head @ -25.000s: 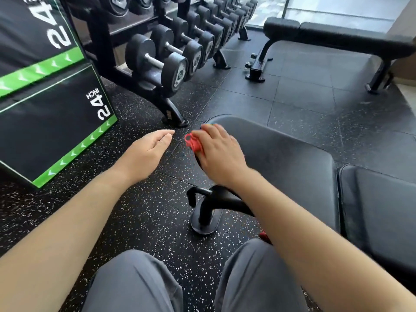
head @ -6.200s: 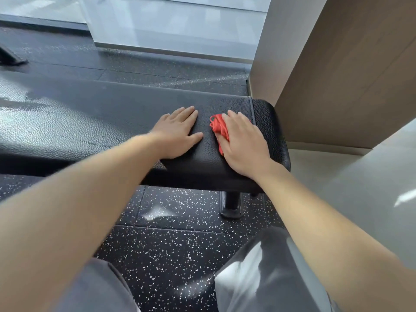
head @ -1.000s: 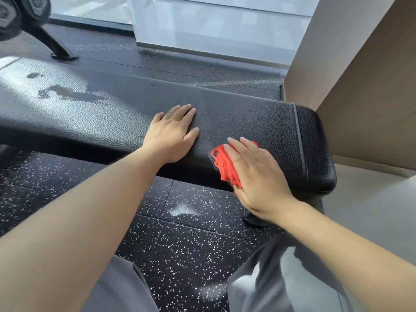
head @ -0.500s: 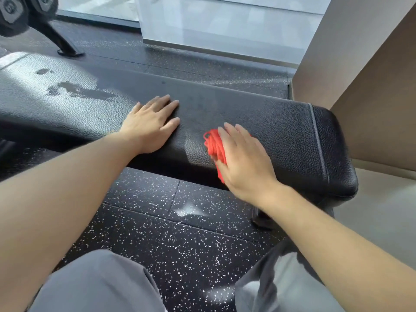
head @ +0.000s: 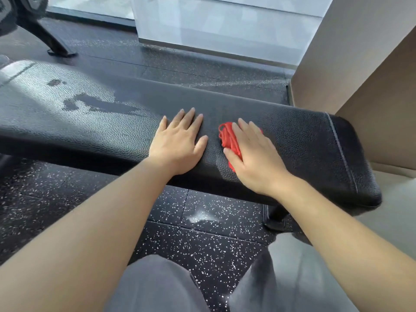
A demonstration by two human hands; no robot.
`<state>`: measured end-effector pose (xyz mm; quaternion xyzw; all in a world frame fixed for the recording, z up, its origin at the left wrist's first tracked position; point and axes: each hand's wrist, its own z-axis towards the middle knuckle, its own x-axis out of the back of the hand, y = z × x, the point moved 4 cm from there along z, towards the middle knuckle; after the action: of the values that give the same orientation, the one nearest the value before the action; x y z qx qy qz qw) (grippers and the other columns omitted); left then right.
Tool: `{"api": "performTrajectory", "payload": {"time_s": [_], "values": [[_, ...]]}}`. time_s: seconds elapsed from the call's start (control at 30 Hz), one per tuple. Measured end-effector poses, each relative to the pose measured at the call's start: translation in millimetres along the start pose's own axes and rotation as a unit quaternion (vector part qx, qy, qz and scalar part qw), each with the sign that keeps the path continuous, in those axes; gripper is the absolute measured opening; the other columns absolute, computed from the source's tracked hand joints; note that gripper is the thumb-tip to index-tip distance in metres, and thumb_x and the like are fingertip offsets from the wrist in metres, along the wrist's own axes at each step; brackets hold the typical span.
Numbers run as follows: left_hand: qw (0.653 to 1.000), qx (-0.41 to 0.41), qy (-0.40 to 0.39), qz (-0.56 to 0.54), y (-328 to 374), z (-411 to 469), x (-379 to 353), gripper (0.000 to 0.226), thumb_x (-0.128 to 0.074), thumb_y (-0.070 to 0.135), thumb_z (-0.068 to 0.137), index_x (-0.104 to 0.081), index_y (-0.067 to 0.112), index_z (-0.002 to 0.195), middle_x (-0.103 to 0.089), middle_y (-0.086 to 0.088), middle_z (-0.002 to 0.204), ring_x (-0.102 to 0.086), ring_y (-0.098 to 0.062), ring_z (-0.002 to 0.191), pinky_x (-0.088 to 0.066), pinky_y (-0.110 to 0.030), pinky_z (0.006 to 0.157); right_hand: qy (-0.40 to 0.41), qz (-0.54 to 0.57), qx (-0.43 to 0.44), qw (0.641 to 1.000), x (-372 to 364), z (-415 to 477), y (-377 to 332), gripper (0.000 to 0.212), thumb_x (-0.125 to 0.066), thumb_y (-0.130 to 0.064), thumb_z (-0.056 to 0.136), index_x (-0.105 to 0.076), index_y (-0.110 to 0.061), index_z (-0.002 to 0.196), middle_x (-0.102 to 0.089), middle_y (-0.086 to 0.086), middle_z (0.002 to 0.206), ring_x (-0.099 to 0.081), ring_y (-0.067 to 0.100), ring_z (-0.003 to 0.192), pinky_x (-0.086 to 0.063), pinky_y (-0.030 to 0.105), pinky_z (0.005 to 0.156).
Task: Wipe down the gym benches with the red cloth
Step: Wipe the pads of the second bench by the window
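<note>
A long black padded gym bench (head: 304, 140) runs across the view from the left to its rounded end at the right. My right hand (head: 254, 154) lies flat on its top near the front edge and presses the crumpled red cloth (head: 226, 137) against the pad with straight fingers; most of the cloth is hidden under the palm. My left hand (head: 179, 144) rests flat on the pad just left of the cloth, fingers straight and slightly spread. A damp sheen with darker patches (head: 96, 104) covers the bench's left part.
A beige wall corner (head: 360, 70) stands right behind the bench's right end. The bench's black leg (head: 275, 218) meets the speckled rubber floor (head: 202, 242) below. A dumbbell rack foot (head: 54, 45) sits at far left. My grey-trousered knees (head: 157, 287) are at the bottom.
My right hand slid the red cloth up from the bench's front edge onto the top. My left hand stays flat on the pad beside it. The view has shifted.
</note>
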<state>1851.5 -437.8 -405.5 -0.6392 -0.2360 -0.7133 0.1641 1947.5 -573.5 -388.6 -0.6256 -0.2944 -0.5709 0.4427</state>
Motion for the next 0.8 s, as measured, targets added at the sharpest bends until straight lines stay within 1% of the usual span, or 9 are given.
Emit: {"api": "performTrajectory", "payload": {"time_s": [0.07, 0.13, 0.2, 0.33, 0.5, 0.57, 0.73, 0.8], "values": [[1.000, -0.015, -0.011, 0.004, 0.7, 0.6, 0.6, 0.061, -0.020, 0.046, 0.097, -0.008, 0.020, 0.151, -0.001, 0.004, 0.159, 0.001, -0.015, 0.146, -0.001, -0.046, 0.117, -0.006, 0.000, 0.003, 1.000, 0.5, -2.9, -0.3, 0.062, -0.034, -0.045, 0.096, -0.017, -0.015, 0.148, -0.012, 0.005, 0.157, -0.007, 0.026, 0.145, -0.015, 0.042, 0.115], [0.998, -0.052, -0.026, 0.024, 2.2, 7.5, 2.6, 0.061, -0.019, 0.044, 0.097, -0.006, 0.018, 0.151, 0.002, 0.005, 0.159, 0.002, -0.012, 0.146, 0.001, -0.045, 0.117, -0.007, -0.002, 0.009, 1.000, -0.4, 6.7, 2.6, 0.061, -0.035, -0.043, 0.096, -0.019, -0.014, 0.147, -0.014, 0.005, 0.157, -0.009, 0.026, 0.144, -0.015, 0.041, 0.115], [0.996, -0.078, -0.037, 0.035, 3.4, 20.8, 3.3, 0.061, -0.019, 0.045, 0.097, -0.006, 0.020, 0.151, 0.001, 0.006, 0.159, 0.001, -0.010, 0.146, 0.002, -0.043, 0.118, -0.005, -0.004, 0.013, 1.000, -2.9, 24.5, 8.8, 0.060, -0.036, -0.040, 0.097, -0.020, -0.014, 0.148, -0.014, 0.005, 0.157, -0.009, 0.025, 0.145, -0.014, 0.040, 0.117], [0.999, -0.031, -0.025, -0.028, -3.0, 37.6, -0.2, 0.058, -0.023, 0.050, 0.096, -0.010, 0.033, 0.150, -0.003, 0.010, 0.159, 0.001, -0.007, 0.145, 0.001, -0.041, 0.118, -0.001, -0.002, 0.000, 1.000, -4.2, 76.1, 22.3, 0.058, -0.034, -0.039, 0.098, -0.019, -0.012, 0.147, -0.015, 0.006, 0.157, -0.010, 0.025, 0.144, -0.012, 0.042, 0.117], [0.999, -0.024, -0.009, -0.021, -2.3, 34.2, 0.9, 0.058, -0.024, 0.052, 0.095, -0.012, 0.035, 0.149, -0.006, 0.011, 0.158, -0.001, -0.008, 0.145, 0.000, -0.041, 0.118, 0.001, -0.006, -0.006, 1.000, -0.4, 121.2, 28.1, 0.056, -0.033, -0.042, 0.097, -0.025, -0.011, 0.144, -0.026, 0.008, 0.151, -0.020, 0.027, 0.140, -0.021, 0.044, 0.113], [1.000, -0.011, -0.007, -0.017, -1.6, 31.7, 0.8, 0.058, -0.023, 0.053, 0.095, -0.012, 0.035, 0.149, -0.006, 0.010, 0.158, -0.001, -0.009, 0.146, 0.001, -0.042, 0.118, 0.009, -0.012, 0.003, 1.000, 0.0, 116.1, 27.1, 0.056, -0.033, -0.041, 0.097, -0.026, -0.011, 0.143, -0.028, 0.009, 0.149, -0.022, 0.028, 0.138, -0.022, 0.044, 0.113], [0.999, 0.038, -0.004, -0.013, -3.7, 24.4, -0.6, 0.064, -0.024, 0.055, 0.094, -0.011, 0.027, 0.150, -0.006, 0.010, 0.158, -0.002, -0.010, 0.146, 0.000, -0.043, 0.117, -0.007, -0.005, 0.037, 0.999, 1.3, 54.6, 20.6, 0.059, -0.035, -0.039, 0.097, -0.018, -0.014, 0.148, -0.016, 0.005, 0.156, -0.011, 0.025, 0.144, -0.014, 0.041, 0.115], [0.999, 0.043, 0.000, -0.013, -3.4, 23.4, -0.5, 0.064, -0.025, 0.055, 0.095, -0.012, 0.026, 0.150, -0.007, 0.011, 0.158, -0.002, -0.010, 0.146, -0.001, -0.042, 0.117, -0.006, -0.005, 0.062, 0.998, 2.1, 28.9, 18.6, 0.059, -0.038, -0.039, 0.097, -0.019, -0.015, 0.148, -0.016, 0.004, 0.156, -0.011, 0.024, 0.144, -0.016, 0.040, 0.114]]}}
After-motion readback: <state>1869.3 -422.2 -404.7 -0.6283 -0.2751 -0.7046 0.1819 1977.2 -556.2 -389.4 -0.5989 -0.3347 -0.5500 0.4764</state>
